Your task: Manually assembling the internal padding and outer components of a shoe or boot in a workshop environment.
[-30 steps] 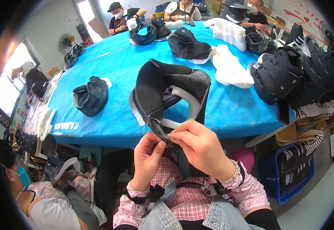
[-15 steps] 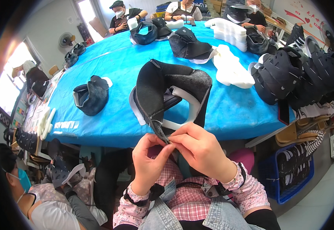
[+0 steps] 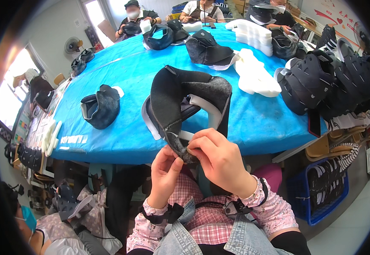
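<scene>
A black padded helmet liner (image 3: 166, 97), ring-shaped with a fuzzy grey underside and white plastic strips along its edge, rests on the table's near edge. Its near end hangs over the edge into my hands. My left hand (image 3: 164, 172) pinches that end from the left, thumb and fingers closed on the fabric. From the right, the fingers of my right hand (image 3: 219, 157) are bent and pressed onto the same end, near the stitched seam. Whatever lies between the right fingertips is too small to tell.
A blue cover (image 3: 127, 102) lies over the table. Other liners include a small one (image 3: 101, 106) at left and a pile (image 3: 310, 80) at right. White padding pieces (image 3: 255, 74) lie farther back. A blue crate (image 3: 319, 189) stands on the floor at right. Several people sit around.
My right hand has shifted slightly up and my left thumb has lifted, so the liner's near end shows more and is spread wider. The person at left has leaned lower.
</scene>
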`<action>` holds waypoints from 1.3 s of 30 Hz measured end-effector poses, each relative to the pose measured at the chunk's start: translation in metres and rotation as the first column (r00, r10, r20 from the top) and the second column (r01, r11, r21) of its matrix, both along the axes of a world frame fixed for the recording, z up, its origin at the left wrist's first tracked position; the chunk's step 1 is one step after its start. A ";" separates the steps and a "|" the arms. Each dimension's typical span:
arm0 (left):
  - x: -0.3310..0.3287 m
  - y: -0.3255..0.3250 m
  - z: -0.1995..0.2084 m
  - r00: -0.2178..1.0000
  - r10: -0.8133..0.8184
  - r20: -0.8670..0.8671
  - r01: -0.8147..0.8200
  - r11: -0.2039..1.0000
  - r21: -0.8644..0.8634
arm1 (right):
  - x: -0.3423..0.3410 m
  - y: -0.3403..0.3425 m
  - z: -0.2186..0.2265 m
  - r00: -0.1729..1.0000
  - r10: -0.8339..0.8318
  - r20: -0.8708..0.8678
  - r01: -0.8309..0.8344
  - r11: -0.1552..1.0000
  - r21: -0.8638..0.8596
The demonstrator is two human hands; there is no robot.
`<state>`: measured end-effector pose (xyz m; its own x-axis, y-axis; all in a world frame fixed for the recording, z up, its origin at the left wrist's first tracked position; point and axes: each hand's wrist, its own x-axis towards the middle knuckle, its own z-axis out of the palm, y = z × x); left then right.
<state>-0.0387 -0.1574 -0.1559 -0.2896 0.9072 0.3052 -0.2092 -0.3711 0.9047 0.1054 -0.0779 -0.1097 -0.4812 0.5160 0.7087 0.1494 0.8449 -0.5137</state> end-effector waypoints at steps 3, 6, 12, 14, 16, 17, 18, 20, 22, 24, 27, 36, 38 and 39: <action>0.008 0.002 0.011 0.998 0.018 0.053 -0.016 1.000 -0.022 | 0.004 0.000 0.009 0.988 0.144 -0.051 -0.151 0.969 -0.193; 0.007 0.001 0.009 0.999 0.010 0.051 -0.008 1.000 -0.026 | 0.007 0.002 0.010 0.990 0.142 0.003 -0.142 0.988 -0.063; 0.004 0.000 0.015 0.832 0.313 -0.458 -0.294 0.949 0.115 | 0.000 -0.002 0.004 0.996 0.081 -0.022 -0.082 0.995 -0.051; 0.004 -0.001 0.023 0.749 0.380 -0.542 -0.376 0.918 0.125 | 0.000 -0.003 0.004 0.997 0.071 -0.014 -0.072 0.996 -0.057; 0.002 -0.002 0.025 0.765 0.337 -0.548 -0.374 0.926 0.047 | 0.001 -0.003 0.004 0.999 0.048 -0.021 -0.049 0.998 -0.028; 0.002 -0.002 0.027 0.777 0.340 -0.530 -0.382 0.924 0.032 | 0.000 -0.002 0.003 0.998 0.050 -0.022 -0.051 0.998 -0.028; 0.001 -0.002 0.027 0.777 0.340 -0.531 -0.382 0.924 0.032 | 0.000 -0.001 0.002 0.998 0.058 -0.035 -0.059 0.998 -0.023; 0.000 -0.002 0.028 0.671 0.384 -0.634 -0.387 0.911 0.142 | -0.001 0.000 0.001 0.997 0.065 -0.048 -0.066 0.998 -0.018; 0.002 -0.002 0.027 0.676 0.388 -0.627 -0.363 0.915 0.175 | -0.001 -0.001 0.000 0.998 0.038 -0.053 -0.037 0.999 0.014; 0.001 -0.003 0.026 0.677 0.395 -0.622 -0.342 0.916 0.209 | 0.001 0.002 0.000 0.998 0.039 -0.052 -0.039 0.999 0.003; -0.003 0.001 0.009 0.818 0.292 -0.495 -0.224 0.955 0.194 | 0.001 0.003 0.001 0.997 0.051 -0.052 -0.052 0.998 -0.033; 0.006 0.005 0.012 0.939 0.285 -0.193 -0.274 0.958 0.082 | 0.002 0.004 0.006 0.998 0.031 -0.046 -0.037 0.988 -0.149; 0.001 -0.002 0.015 0.874 0.395 -0.284 -0.324 0.908 0.266 | 0.000 0.001 0.004 0.999 0.001 -0.043 -0.006 0.992 -0.123; -0.002 -0.007 0.021 0.898 0.345 -0.274 -0.289 0.931 0.225 | -0.001 0.000 0.003 0.998 -0.009 -0.056 0.003 0.996 -0.094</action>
